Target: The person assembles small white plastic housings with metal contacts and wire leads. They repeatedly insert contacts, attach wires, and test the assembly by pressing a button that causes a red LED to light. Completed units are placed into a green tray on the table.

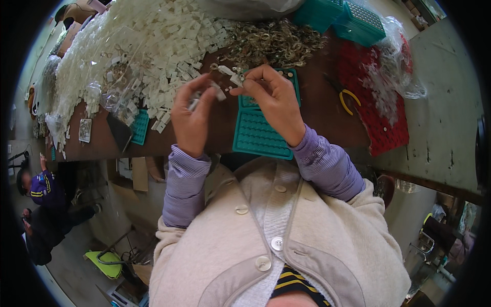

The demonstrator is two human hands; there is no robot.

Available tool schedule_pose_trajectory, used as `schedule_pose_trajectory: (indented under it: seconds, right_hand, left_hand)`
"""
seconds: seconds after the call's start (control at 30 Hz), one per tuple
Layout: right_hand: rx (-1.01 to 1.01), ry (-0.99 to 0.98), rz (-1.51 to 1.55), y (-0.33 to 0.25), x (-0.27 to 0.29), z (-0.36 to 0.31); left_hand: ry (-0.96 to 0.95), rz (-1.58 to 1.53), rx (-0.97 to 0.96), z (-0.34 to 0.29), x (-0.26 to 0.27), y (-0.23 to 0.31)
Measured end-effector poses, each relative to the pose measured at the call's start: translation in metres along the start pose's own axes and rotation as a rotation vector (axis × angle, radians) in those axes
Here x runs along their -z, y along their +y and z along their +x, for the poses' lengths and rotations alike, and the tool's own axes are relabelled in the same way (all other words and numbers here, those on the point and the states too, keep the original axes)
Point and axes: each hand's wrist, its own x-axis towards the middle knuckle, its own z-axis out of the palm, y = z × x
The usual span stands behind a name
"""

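My right hand (273, 97) pinches a small white rectangular piece (236, 78) with metal parts at its end, held over the table. My left hand (194, 112) is beside it with its fingers curled, blurred by motion. A small white piece (220, 91) shows at its fingertips; its details are smeared. Below my right hand lies a teal tray (262, 134) with rows of small pockets. A second teal section (293, 77) lies behind that hand, partly hidden, with small round bits in it.
A big heap of white rectangular pieces (153, 46) covers the left side. Beyond my hands is a pile of metal rings and clasps (276, 41). Yellow-handled pliers (348, 101) lie right, beside a red cloth (381, 120). Teal trays (358, 23) are stacked behind. A person (46, 187) is at far left.
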Motion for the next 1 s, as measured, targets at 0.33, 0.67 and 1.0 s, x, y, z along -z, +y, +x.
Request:
schedule_pose_trajectory:
  seconds: [0.33, 0.67, 1.0]
  right_hand:
    - [0.142, -0.054, -0.009, -0.021, 0.016, -0.027]
    - [-0.096, -0.28, -0.16, -0.046, 0.037, -0.032]
    - [-0.078, -0.373, -0.29, -0.055, 0.031, -0.032]
  left_hand:
    - [-0.167, -0.5, 0.375, -0.013, -0.01, 0.024]
    - [-0.431, -0.199, 0.17, -0.013, -0.002, 0.028]
    - [-0.513, -0.207, 0.021, -0.008, 0.003, 0.012]
